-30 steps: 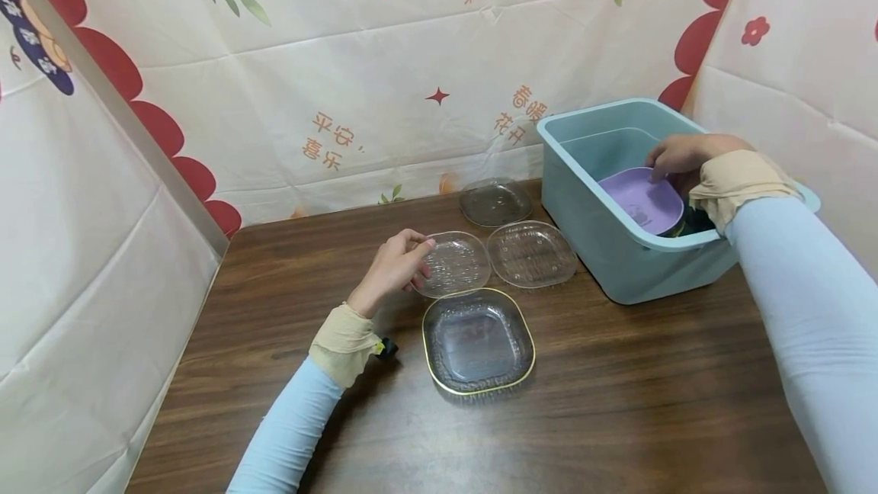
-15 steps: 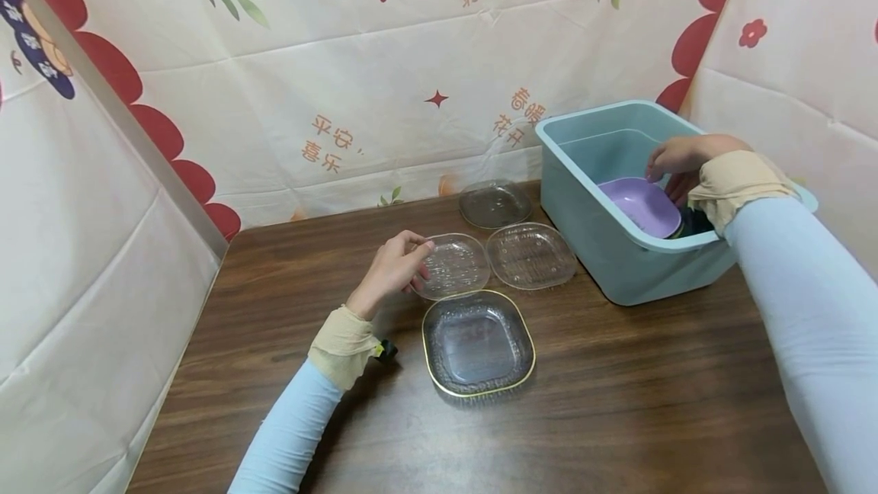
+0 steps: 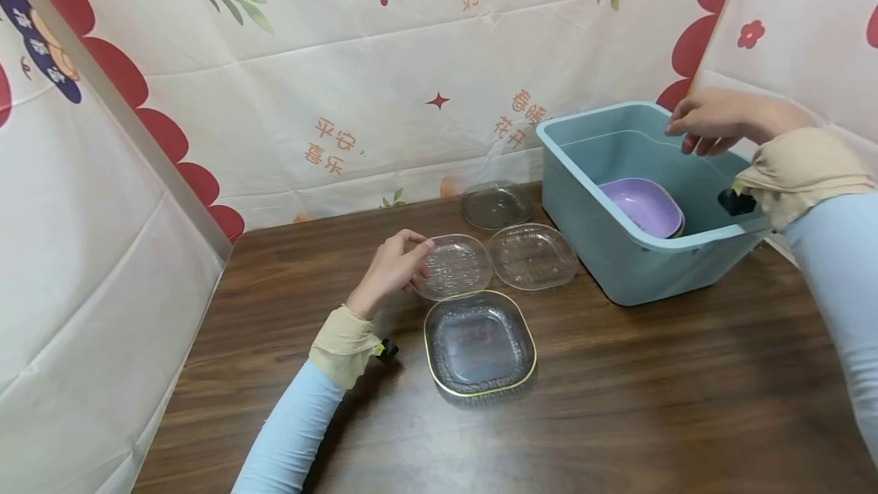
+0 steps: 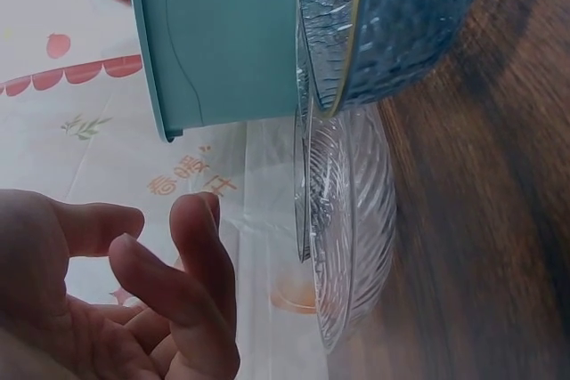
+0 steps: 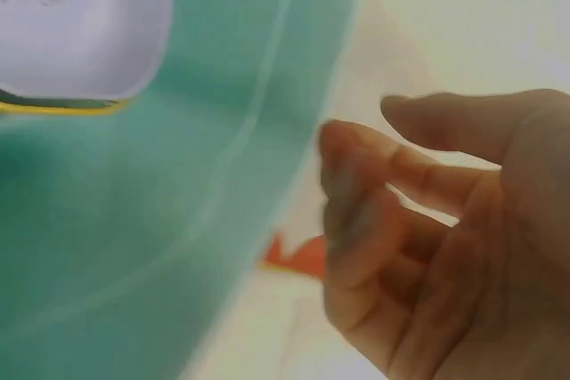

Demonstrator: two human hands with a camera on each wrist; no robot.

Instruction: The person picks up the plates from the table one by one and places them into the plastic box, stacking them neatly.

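The left hand (image 3: 392, 269) touches the rim of a clear ribbed plate (image 3: 455, 266) with loose fingers. The right hand (image 3: 709, 122) holds nothing. The plate looks light, hard, slippery; take its edge.

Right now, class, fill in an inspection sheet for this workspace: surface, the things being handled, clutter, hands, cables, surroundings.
Surface: dark wooden table.
Things handled: purple dish lies inside the teal tub; ribbed clear plate beside the left fingers.
Clutter: gold-rimmed clear dish, a second ribbed plate, a round clear plate by the wall.
Hands: left hand loosely curled at the plate's edge, contact unclear; right hand above the tub, holding nothing.
Cables: nothing seen.
Surroundings: printed cloth backdrop on three sides.
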